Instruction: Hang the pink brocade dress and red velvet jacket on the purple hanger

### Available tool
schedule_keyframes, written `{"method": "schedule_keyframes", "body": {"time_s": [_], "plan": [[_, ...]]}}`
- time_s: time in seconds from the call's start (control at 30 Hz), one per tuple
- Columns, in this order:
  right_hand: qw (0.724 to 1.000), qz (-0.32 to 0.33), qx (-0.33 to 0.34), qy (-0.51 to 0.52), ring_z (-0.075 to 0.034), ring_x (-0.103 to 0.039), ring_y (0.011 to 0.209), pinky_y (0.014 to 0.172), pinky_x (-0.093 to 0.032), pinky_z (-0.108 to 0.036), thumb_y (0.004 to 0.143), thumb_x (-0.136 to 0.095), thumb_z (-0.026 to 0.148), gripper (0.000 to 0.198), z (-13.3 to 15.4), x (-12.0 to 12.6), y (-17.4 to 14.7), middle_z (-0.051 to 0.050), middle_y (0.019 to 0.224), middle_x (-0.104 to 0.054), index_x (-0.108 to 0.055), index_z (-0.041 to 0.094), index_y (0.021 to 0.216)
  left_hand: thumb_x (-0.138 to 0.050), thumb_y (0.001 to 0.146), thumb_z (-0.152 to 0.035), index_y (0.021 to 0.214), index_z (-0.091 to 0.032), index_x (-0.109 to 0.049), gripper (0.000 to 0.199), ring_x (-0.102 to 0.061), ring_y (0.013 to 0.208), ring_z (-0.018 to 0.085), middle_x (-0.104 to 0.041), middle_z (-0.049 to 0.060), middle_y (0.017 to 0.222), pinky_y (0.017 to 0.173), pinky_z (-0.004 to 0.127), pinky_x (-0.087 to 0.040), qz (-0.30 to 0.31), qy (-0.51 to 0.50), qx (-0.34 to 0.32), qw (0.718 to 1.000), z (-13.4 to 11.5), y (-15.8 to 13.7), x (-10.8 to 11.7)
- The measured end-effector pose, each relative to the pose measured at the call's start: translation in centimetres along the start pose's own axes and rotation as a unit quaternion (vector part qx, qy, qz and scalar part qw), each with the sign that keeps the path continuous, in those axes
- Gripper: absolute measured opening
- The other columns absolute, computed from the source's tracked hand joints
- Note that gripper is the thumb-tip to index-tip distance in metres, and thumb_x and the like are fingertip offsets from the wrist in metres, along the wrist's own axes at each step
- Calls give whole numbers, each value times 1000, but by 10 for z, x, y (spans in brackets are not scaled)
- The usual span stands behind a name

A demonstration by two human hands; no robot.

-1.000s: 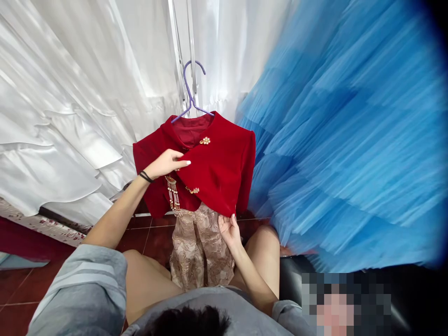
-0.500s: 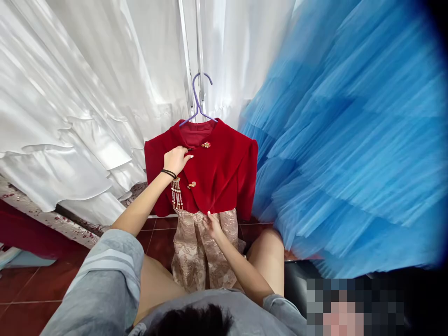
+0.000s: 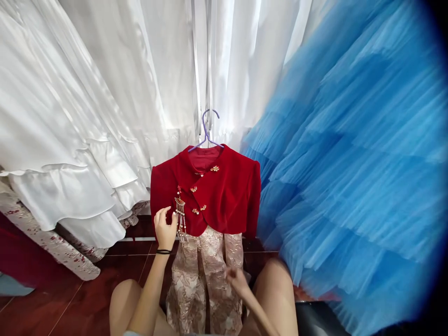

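Note:
A short red velvet jacket [image 3: 234, 196] hangs on a purple hanger [image 3: 205, 128], with gold flower-shaped clasps [image 3: 214, 168] down its slanted front. Below it falls a shiny pale gold-pink patterned garment [image 3: 213, 261]. A beaded tassel pendant [image 3: 180, 210] dangles on the jacket's left side. Just left of the tassel is my left hand [image 3: 165, 228], thumb and fingers apart and curved, holding nothing visible; whether it touches the beads I cannot tell. My right hand [image 3: 237, 281], its fingers blurred and curled, is low in front of the patterned cloth.
White satin garments [image 3: 63, 186] hang at the left and behind the hanger. Layered blue tulle [image 3: 343, 177] fills the right side. A floral-patterned roll [image 3: 52, 242] slants across the lower left, above red floor tiles [image 3: 87, 303]. My bare knees flank the patterned cloth.
My left hand has left the jacket's upper front and dropped beside the tassel. My right hand has moved down from the jacket's hem. The whole outfit appears lower in view.

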State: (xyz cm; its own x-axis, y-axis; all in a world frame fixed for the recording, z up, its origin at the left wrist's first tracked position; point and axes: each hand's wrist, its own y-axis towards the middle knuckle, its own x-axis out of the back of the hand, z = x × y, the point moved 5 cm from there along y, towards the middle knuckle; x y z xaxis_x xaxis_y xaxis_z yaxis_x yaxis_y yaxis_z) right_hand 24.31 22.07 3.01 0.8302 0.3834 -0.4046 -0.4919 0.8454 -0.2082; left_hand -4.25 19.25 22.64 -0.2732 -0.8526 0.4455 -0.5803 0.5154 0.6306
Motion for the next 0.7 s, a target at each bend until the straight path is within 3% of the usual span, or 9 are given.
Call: {"method": "schedule_keyframes", "body": {"time_s": [0.07,0.17,0.23,0.3,0.37,0.47,0.57,0.63,0.7], "plan": [[966,-154,177,-107,-27,-66,98,81,-60,-46,58,-74,30,29,81,2,18,-6,101,-70,-67,27,87,-46,94,-40,128,-20,-55,41,-52,125,28,-56,16,126,111,44,-40,-19,18,3,1000,-12,4,-7],[798,-285,401,-349,-37,-25,146,114,-24,-66,71,-70,48,78,208,-48,41,-19,157,-31,-46,20,140,-55,88,-51,147,-16,-37,71,-31,143,36,-36,21,152,119,52,-24,-24,72,-5,997,-49,33,-28],[717,-309,436,-447,-42,-5,150,114,-15,-70,72,-71,53,100,260,-86,63,-23,163,-4,-27,14,153,-64,79,-58,154,-8,-22,99,-12,148,44,-13,27,161,118,60,-16,-21,117,18,993,-67,55,-43],[667,-319,424,-523,-45,1,149,110,-12,-73,74,-70,50,102,287,-105,84,-27,163,2,-21,10,155,-67,75,-61,154,1,-14,114,-7,147,49,-5,33,159,117,63,-13,-31,145,34,988,-71,71,-49],[624,-331,409,-577,-43,-8,149,110,-12,-73,83,-61,38,84,303,-96,97,-26,162,-11,-26,11,154,-65,79,-56,153,1,-20,104,-18,145,47,-16,33,157,116,62,-16,-51,159,22,986,-60,82,-41],[555,-330,458,-611,-30,-41,138,113,-24,-60,87,-40,12,59,337,-51,94,-18,147,-49,-45,18,146,-51,89,-38,137,-13,-53,54,-47,128,38,-53,21,137,110,55,-32,-45,162,-36,985,-28,104,-6],[514,-348,516,-591,-25,-61,111,103,-40,-47,84,-40,6,49,401,-9,82,-14,116,-71,-66,17,124,-42,89,-22,112,-19,-68,35,-58,113,32,-68,14,113,102,48,-42,-50,156,-96,982,-3,147,41],[530,-347,513,-579,-24,-64,102,94,-45,-40,87,-44,10,39,444,-2,80,-15,108,-73,-70,11,116,-42,86,-20,108,-19,-69,35,-59,114,31,-69,13,113,103,47,-42,-76,136,-122,980,-3,186,63],[558,-317,501,-581,-20,-65,100,90,-47,-34,95,-40,18,38,467,-12,81,-15,108,-72,-69,7,117,-43,84,-21,108,-20,-69,36,-61,110,29,-71,10,111,100,44,-46,-39,71,-135,988,-15,219,63]]}}
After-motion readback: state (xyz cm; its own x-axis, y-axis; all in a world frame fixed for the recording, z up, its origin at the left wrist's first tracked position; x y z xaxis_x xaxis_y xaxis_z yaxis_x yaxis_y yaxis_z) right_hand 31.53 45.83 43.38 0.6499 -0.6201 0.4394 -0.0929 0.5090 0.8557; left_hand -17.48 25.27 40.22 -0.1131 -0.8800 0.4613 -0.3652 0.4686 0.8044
